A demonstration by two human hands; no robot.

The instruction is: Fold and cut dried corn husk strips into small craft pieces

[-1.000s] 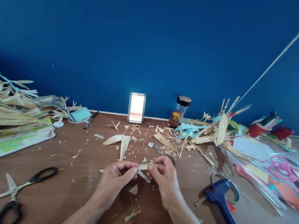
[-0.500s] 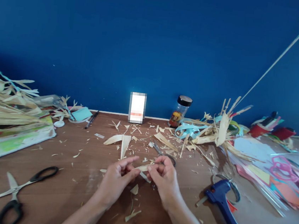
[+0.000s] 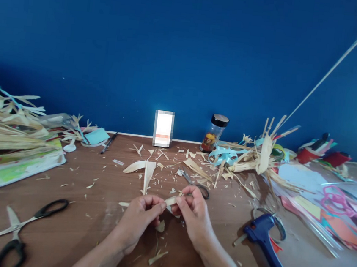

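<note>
A short, pale strip of dried husk (image 3: 170,201) is stretched between my two hands above the table. My left hand (image 3: 139,218) pinches its left end between thumb and fingers. At the other end, my right hand (image 3: 193,213) grips it with thumb and forefinger, the remaining fingers curled. Just beyond my right hand lies a small pair of scissors with dark handles (image 3: 203,191). Cut husk pieces (image 3: 149,175) lie beyond my hands, and a few scraps (image 3: 157,257) are below them.
Large black-handled scissors (image 3: 17,228) lie open at left, near a bundle of dried husks (image 3: 3,132). A blue glue gun (image 3: 268,249) rests at right. Behind stand a black-lidded jar (image 3: 213,133) and a blurred white object (image 3: 163,128). Light-blue ribbon (image 3: 227,155) and coloured papers (image 3: 332,213) lie at right.
My left fingers, more spread half a second ago, have closed in on the strip's left end. My right hand has hardly moved and keeps its hold.
</note>
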